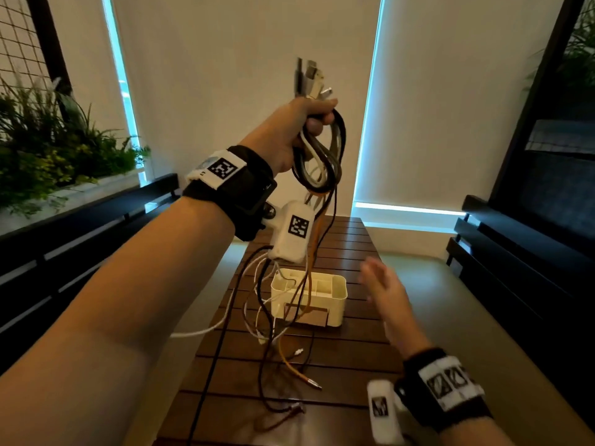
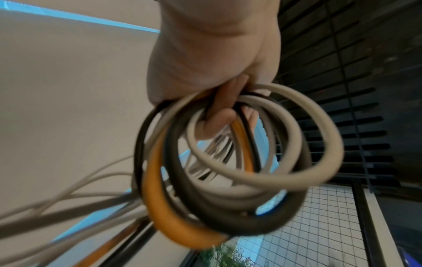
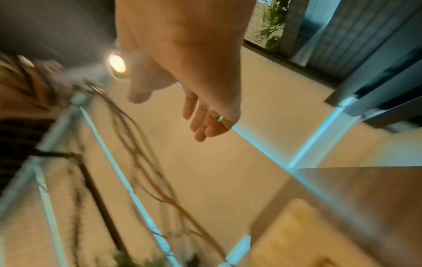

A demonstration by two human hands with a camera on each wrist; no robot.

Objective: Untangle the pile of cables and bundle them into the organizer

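A: What is lying nearest on the table (image 1: 347, 349)?
B: The loose cable ends (image 1: 291, 365) are trailing over the dark wooden slats, an orange one, white ones and dark ones, with metal plugs resting on the wood.

A: And the right hand (image 1: 384, 289)?
B: It is hovering above the table's right side, blurred, with fingers straight and relaxed, holding nothing. The right wrist view is showing the same: the palm (image 3: 187, 63) spread, apart from the cables.

A: Where is the organizer (image 1: 309, 296)?
B: It is sitting farther along the table, a cream box with open compartments. A few strands are hanging in front of it and across its rim; whether any is lying inside, I cannot tell.

A: And the left hand (image 1: 289, 130)?
B: It is raised high above the organizer, fingers curled tightly round a coil of cables (image 1: 322, 156). Plug ends are sticking up above the fist. In the left wrist view the loops (image 2: 228, 171), grey, dark and orange, are hanging below the fingers (image 2: 219, 122).
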